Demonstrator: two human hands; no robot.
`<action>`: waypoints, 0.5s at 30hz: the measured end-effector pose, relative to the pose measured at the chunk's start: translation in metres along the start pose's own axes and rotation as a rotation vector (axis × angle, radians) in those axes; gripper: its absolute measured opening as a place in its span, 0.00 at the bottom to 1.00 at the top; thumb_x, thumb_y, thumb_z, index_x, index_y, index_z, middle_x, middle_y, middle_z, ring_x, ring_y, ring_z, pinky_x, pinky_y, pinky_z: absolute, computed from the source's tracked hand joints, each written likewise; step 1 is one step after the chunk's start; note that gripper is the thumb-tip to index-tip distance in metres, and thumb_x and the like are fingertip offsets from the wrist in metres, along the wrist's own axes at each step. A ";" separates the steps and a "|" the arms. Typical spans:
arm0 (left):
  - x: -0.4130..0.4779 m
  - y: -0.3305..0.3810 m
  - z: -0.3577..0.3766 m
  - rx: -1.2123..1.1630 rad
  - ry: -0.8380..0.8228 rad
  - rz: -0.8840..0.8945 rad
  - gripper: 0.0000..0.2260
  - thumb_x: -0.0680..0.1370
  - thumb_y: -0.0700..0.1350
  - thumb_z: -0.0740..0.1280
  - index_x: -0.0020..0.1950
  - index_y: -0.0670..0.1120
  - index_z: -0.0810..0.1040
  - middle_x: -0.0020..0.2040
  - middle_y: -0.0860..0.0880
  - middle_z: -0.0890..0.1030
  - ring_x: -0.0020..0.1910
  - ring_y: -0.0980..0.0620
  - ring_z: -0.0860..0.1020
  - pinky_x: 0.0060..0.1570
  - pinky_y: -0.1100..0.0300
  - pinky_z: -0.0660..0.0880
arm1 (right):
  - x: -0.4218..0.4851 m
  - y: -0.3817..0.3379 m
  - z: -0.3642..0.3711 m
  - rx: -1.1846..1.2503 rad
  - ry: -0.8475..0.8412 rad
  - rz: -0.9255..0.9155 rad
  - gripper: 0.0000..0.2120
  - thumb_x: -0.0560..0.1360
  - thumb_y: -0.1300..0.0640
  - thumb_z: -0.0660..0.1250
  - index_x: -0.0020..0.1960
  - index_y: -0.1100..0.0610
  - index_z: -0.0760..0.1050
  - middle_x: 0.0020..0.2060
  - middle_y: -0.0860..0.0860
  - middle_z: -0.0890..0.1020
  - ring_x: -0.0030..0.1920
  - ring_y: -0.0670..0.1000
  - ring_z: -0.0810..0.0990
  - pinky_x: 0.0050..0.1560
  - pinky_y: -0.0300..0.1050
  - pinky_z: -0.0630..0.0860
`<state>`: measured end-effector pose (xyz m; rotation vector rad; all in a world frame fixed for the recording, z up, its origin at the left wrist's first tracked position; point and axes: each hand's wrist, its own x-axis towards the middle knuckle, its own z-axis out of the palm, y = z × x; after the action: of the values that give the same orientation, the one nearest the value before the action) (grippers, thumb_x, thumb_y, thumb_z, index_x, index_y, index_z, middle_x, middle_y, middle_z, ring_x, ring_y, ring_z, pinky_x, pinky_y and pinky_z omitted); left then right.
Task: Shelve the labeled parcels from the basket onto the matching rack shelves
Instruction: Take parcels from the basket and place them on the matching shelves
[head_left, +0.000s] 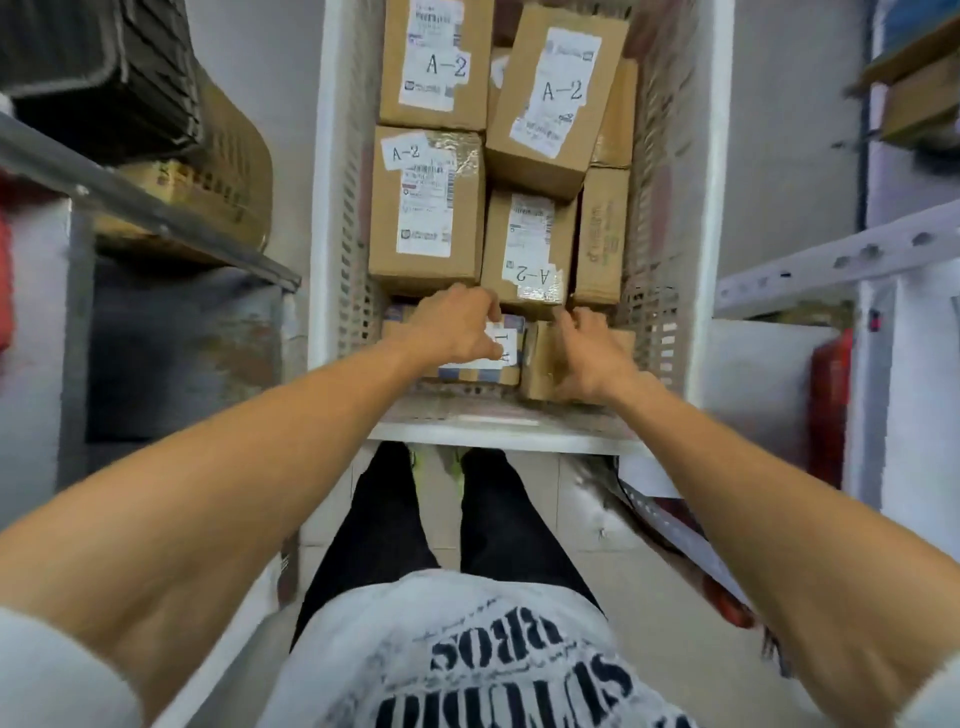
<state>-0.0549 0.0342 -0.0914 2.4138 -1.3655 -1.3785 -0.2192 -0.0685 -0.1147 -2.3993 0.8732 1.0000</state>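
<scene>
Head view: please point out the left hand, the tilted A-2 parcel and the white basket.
left hand (457, 325), head view, back of the hand.
tilted A-2 parcel (558, 93), head view, its white label.
white basket (493, 435), head view, near rim.

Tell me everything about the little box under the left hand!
The small cardboard parcel with a blue-striped edge lies flat at the near end of the white plastic basket, lower than the A-2 boxes. Its white label faces up, sideways, partly hidden. The left hand grips its top at the far edge. A plain brown box, held by the right hand, sits beside it.
</scene>
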 end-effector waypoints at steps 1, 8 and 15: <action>0.007 -0.004 0.007 -0.015 -0.012 -0.005 0.20 0.72 0.51 0.72 0.62 0.49 0.74 0.58 0.48 0.78 0.56 0.46 0.76 0.50 0.54 0.73 | 0.007 -0.001 0.011 -0.067 -0.034 -0.001 0.53 0.67 0.53 0.76 0.77 0.61 0.43 0.73 0.63 0.56 0.74 0.63 0.54 0.73 0.57 0.57; 0.028 -0.017 0.028 -0.051 -0.074 -0.039 0.17 0.72 0.51 0.70 0.59 0.50 0.74 0.56 0.48 0.77 0.54 0.45 0.77 0.50 0.53 0.76 | 0.034 -0.007 0.041 -0.361 0.038 0.030 0.59 0.64 0.40 0.75 0.76 0.63 0.40 0.70 0.63 0.60 0.70 0.65 0.60 0.68 0.72 0.54; 0.013 -0.013 -0.013 0.018 -0.056 0.032 0.18 0.74 0.51 0.69 0.61 0.48 0.74 0.57 0.48 0.78 0.55 0.46 0.76 0.52 0.51 0.75 | 0.000 -0.010 -0.017 -0.284 0.107 0.011 0.56 0.54 0.40 0.78 0.70 0.60 0.54 0.62 0.59 0.66 0.62 0.61 0.67 0.61 0.63 0.69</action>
<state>-0.0338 0.0279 -0.0979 2.3706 -1.4283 -1.4435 -0.2038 -0.0706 -0.1016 -2.7095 0.8292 1.0704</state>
